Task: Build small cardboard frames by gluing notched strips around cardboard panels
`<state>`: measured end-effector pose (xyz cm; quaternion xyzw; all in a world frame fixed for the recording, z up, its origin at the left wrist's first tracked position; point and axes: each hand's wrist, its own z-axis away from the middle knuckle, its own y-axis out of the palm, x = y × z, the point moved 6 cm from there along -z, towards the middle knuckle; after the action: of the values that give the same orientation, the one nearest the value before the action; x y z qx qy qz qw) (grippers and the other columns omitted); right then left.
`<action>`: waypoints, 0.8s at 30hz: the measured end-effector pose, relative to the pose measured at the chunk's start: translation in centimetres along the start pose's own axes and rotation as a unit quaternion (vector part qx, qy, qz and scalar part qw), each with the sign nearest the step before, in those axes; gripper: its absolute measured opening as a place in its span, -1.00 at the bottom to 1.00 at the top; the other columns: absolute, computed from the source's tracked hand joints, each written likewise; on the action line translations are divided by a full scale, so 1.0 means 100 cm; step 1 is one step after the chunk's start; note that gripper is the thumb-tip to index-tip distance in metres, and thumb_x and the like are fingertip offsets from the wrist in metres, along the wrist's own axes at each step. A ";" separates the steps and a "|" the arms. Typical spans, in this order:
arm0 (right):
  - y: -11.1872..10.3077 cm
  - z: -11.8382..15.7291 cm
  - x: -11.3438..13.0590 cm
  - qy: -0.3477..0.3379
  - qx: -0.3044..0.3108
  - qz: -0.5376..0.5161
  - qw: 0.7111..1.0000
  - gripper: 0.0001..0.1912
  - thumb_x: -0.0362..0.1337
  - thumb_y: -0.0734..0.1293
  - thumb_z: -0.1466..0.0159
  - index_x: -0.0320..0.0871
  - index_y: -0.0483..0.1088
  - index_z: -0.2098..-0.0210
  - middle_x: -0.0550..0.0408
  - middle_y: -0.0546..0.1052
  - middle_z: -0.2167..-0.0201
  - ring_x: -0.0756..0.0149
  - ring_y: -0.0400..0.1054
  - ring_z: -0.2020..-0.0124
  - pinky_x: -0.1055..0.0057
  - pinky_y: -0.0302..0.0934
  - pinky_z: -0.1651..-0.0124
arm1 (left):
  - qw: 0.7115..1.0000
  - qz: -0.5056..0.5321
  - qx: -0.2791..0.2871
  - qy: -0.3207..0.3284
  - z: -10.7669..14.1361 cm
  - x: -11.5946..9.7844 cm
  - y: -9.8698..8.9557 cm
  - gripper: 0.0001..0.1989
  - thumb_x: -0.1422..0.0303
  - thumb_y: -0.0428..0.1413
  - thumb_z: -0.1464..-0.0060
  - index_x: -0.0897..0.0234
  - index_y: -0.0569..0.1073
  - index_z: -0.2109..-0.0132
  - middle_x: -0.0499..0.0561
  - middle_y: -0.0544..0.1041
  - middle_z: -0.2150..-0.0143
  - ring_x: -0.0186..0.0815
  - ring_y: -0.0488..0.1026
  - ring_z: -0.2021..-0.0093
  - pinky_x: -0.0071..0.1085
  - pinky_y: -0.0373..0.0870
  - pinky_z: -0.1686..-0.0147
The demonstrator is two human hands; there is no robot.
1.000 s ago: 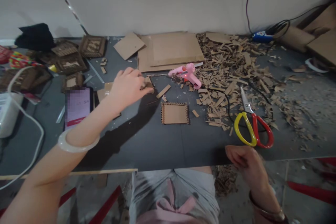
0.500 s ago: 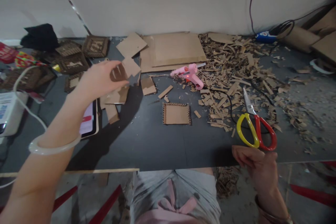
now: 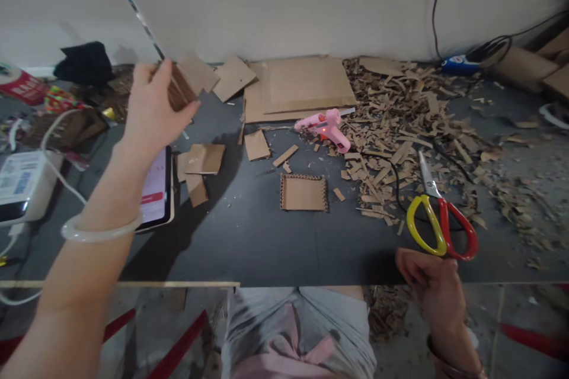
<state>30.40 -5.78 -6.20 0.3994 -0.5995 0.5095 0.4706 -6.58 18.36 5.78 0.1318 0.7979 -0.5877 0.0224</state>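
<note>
My left hand (image 3: pixel 155 100) is raised over the left back of the table, thumb and fingers closed on a brown cardboard piece (image 3: pixel 181 87) held tilted. A paler cardboard square (image 3: pixel 198 73) shows just beyond it; whether the two are joined I cannot tell. My right hand (image 3: pixel 433 284) rests curled at the table's front edge, with nothing visible in it. Just above it lie scissors (image 3: pixel 433 207) with one yellow and one red handle. A small cardboard tray (image 3: pixel 304 193) with corrugated edging lies at the middle, in front of a pink glue gun (image 3: pixel 326 128).
Cardboard scraps (image 3: pixel 400 118) are heaped at the right. Flat cardboard sheets (image 3: pixel 306 83) lie by the wall, and small cut pieces (image 3: pixel 205 159) lie left of centre. A tablet (image 3: pixel 155 195), a white device (image 3: pixel 26 186) with a cable, and a red can (image 3: pixel 22 86) stand left.
My left hand has moved back and to the left with the cardboard, away from the small cut pieces. My right hand stays by the scissors. The view has shifted slightly.
</note>
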 end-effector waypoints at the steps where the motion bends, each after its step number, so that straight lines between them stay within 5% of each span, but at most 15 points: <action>1: 0.000 0.001 -0.001 -0.001 -0.003 0.005 1.000 -0.36 0.19 -0.12 -0.27 -0.10 -0.13 0.75 0.16 0.03 0.81 0.42 -0.09 0.72 0.37 -0.20 0.64 | 1.000 -0.001 -0.006 0.002 -0.003 0.003 0.002 -0.25 0.03 -0.09 -0.08 0.38 -0.03 -0.30 0.13 0.12 -0.27 -0.02 0.06 -0.24 -0.15 0.02 -0.22; 5: -0.003 0.002 -0.004 -0.008 -0.021 0.022 1.000 -0.37 0.16 -0.11 -0.29 -0.11 -0.12 0.75 0.16 0.04 0.80 0.42 -0.09 0.71 0.36 -0.20 0.62 | 0.998 -0.005 0.045 0.052 -0.009 0.011 0.030 -0.34 0.07 -0.18 -0.17 0.38 -0.04 -0.28 0.14 0.15 -0.27 -0.07 0.11 -0.20 -0.11 0.06 -0.19; 8: -0.003 0.003 -0.005 -0.006 -0.020 0.019 1.000 -0.38 0.11 -0.08 -0.30 -0.11 -0.10 0.76 0.16 0.04 0.80 0.43 -0.09 0.70 0.36 -0.20 0.61 | 0.969 -0.063 0.215 0.103 -0.001 0.015 0.065 -0.30 0.03 -0.13 -0.14 0.53 0.10 -0.23 0.28 0.10 -0.29 0.03 0.06 -0.23 -0.08 0.06 -0.16; 10: -0.003 0.003 -0.005 -0.004 -0.023 0.014 1.000 -0.39 0.08 -0.06 -0.31 -0.11 -0.10 0.76 0.16 0.03 0.80 0.42 -0.10 0.70 0.36 -0.21 0.61 | 0.952 -0.086 0.276 0.099 0.007 0.022 0.072 -0.34 0.02 -0.10 -0.13 0.50 0.22 -0.17 0.31 0.21 -0.22 0.01 0.18 -0.18 -0.16 0.17 -0.08; 14: -0.003 0.002 -0.005 0.000 -0.019 0.010 1.000 -0.40 0.03 -0.04 -0.32 -0.12 -0.10 0.76 0.15 0.05 0.80 0.42 -0.11 0.70 0.35 -0.23 0.61 | 0.942 -0.117 0.300 0.095 0.024 0.031 0.063 -0.36 -0.06 -0.06 -0.05 0.37 0.35 -0.08 0.21 0.44 -0.02 -0.12 0.39 0.05 -0.31 0.31 0.10; 24: -0.003 0.002 -0.003 -0.015 -0.019 0.014 1.000 -0.43 -0.04 -0.03 -0.33 -0.11 -0.09 0.76 0.16 0.05 0.79 0.42 -0.11 0.70 0.35 -0.23 0.59 | 0.936 -0.054 0.327 0.115 0.049 0.005 0.057 -0.44 0.17 0.04 -0.01 0.36 0.27 -0.13 0.22 0.38 -0.07 -0.15 0.39 0.07 -0.34 0.31 0.16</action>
<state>30.69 -6.06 -6.43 0.3894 -0.6220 0.4985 0.4615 -6.26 15.36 -1.18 0.1559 0.5647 -0.7972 -0.1457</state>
